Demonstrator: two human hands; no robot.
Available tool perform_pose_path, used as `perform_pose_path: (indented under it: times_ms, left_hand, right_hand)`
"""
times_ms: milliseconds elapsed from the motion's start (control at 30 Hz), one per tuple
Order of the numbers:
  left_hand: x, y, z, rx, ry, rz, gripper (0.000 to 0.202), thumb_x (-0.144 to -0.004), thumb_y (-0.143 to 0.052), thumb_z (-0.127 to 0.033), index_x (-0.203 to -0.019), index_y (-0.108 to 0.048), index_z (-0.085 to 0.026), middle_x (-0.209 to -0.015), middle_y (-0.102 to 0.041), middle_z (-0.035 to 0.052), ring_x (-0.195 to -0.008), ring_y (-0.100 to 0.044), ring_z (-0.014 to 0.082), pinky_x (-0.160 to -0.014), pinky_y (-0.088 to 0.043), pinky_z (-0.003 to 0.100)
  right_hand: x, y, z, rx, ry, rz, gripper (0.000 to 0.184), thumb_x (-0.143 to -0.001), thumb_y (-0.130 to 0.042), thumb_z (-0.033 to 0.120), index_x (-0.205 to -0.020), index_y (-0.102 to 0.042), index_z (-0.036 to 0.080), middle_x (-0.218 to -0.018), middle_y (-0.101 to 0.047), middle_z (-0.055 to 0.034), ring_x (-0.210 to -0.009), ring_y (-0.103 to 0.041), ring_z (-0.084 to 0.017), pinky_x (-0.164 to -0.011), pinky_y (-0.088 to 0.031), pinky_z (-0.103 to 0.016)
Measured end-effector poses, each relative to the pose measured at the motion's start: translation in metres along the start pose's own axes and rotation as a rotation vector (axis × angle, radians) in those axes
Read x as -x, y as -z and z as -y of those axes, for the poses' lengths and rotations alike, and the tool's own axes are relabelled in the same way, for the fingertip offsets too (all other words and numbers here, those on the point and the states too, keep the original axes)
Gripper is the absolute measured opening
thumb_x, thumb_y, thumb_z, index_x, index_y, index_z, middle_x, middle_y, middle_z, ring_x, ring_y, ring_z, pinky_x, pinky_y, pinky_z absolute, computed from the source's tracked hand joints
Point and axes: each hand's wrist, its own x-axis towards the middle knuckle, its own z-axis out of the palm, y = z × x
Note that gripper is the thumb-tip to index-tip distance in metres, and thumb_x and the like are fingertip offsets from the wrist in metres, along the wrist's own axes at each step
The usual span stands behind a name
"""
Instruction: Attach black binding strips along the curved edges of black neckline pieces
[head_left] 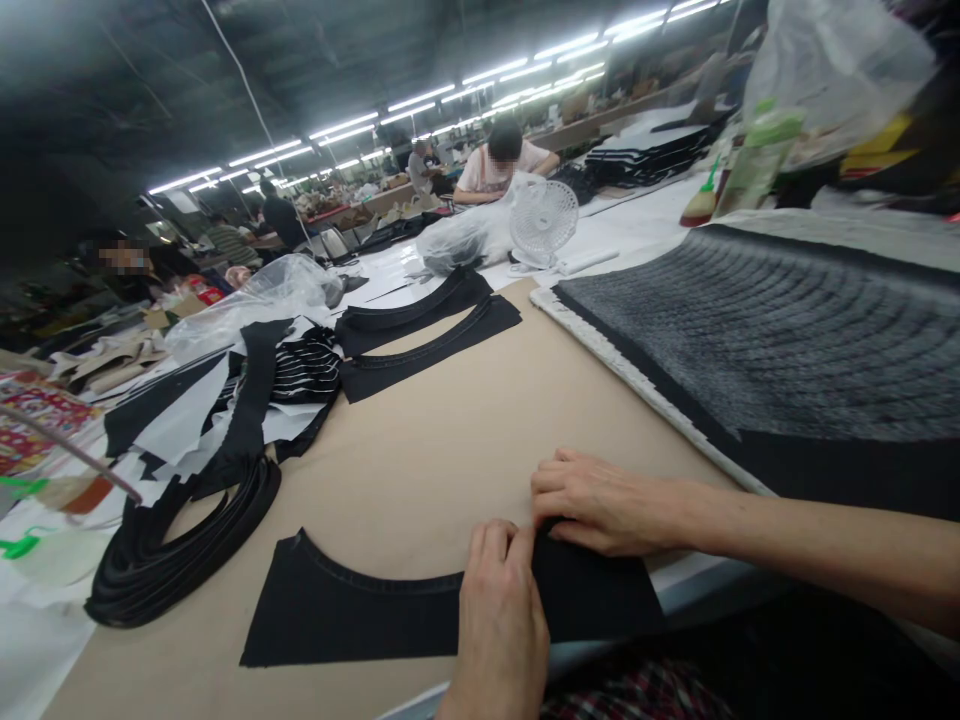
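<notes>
A black, flat cut piece with a curved, folded-looking inner edge (360, 622) lies on the tan board (442, 450) close to my body. My left hand (501, 595) presses down over its middle, fingers bent and closed at the curved edge. Right beside it, my right hand (592, 505) has its fingers curled over the same edge, thumb tucked underneath; the fingertips are partly hidden. Farther back on the board lie two similar curved black pieces (420, 358). To the left a bundle of black curved strips (217, 560) hangs together in a loop.
On the right, a large black sheet with grey overlapping rows (787, 330) covers a pale pad. A white fan (544, 222) and plastic bags stand behind the board. Green-capped bottles (64, 555) sit at far left, another bottle (701, 202) at back right. A person (499, 165) works opposite.
</notes>
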Motion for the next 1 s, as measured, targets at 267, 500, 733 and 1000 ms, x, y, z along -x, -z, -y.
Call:
perform_pose_path:
  times_ms: [267, 500, 733, 1000]
  left_hand:
    - [0.023, -0.018, 0.012, -0.295, -0.253, -0.099, 0.048, -0.081, -0.042, 0.001, -0.127, -0.055, -0.007, -0.106, -0.062, 0.0119, -0.098, -0.057, 0.0217, -0.087, -0.053, 0.034]
    - [0.029, -0.026, 0.015, -0.334, -0.240, -0.139, 0.048, -0.083, -0.041, 0.000, -0.128, -0.055, -0.009, -0.112, -0.063, 0.0104, -0.106, -0.054, 0.0224, -0.093, -0.051, 0.034]
    - [0.025, -0.025, 0.017, -0.293, -0.239, -0.085, 0.049, -0.086, -0.040, -0.002, -0.132, -0.053, -0.014, -0.107, -0.063, 0.0085, -0.099, -0.055, 0.0207, -0.089, -0.051, 0.034]
    - [0.020, -0.023, 0.021, -0.408, -0.333, -0.094, 0.050, -0.081, -0.042, 0.003, -0.125, -0.057, -0.014, -0.116, -0.059, 0.0102, -0.105, -0.054, 0.0231, -0.089, -0.049, 0.035]
  right_hand:
    - [0.010, -0.008, -0.006, 0.112, 0.149, -0.093, 0.018, -0.096, -0.043, 0.017, -0.093, -0.061, 0.019, -0.086, -0.060, -0.0037, -0.081, -0.051, -0.017, -0.075, -0.030, -0.034]
    - [0.016, -0.008, -0.013, 0.095, 0.176, -0.134, 0.019, -0.096, -0.042, 0.018, -0.090, -0.060, 0.018, -0.085, -0.060, -0.0043, -0.079, -0.050, -0.017, -0.077, -0.032, -0.033]
    - [0.020, -0.005, -0.020, 0.130, 0.211, -0.140, 0.023, -0.098, -0.038, 0.018, -0.091, -0.060, 0.018, -0.085, -0.061, -0.0037, -0.080, -0.051, -0.016, -0.081, -0.033, -0.033]
    - [0.027, -0.004, -0.027, 0.176, 0.269, -0.148, 0.019, -0.090, -0.043, 0.011, -0.097, -0.060, 0.019, -0.088, -0.062, -0.0048, -0.084, -0.052, -0.018, -0.085, -0.033, -0.035]
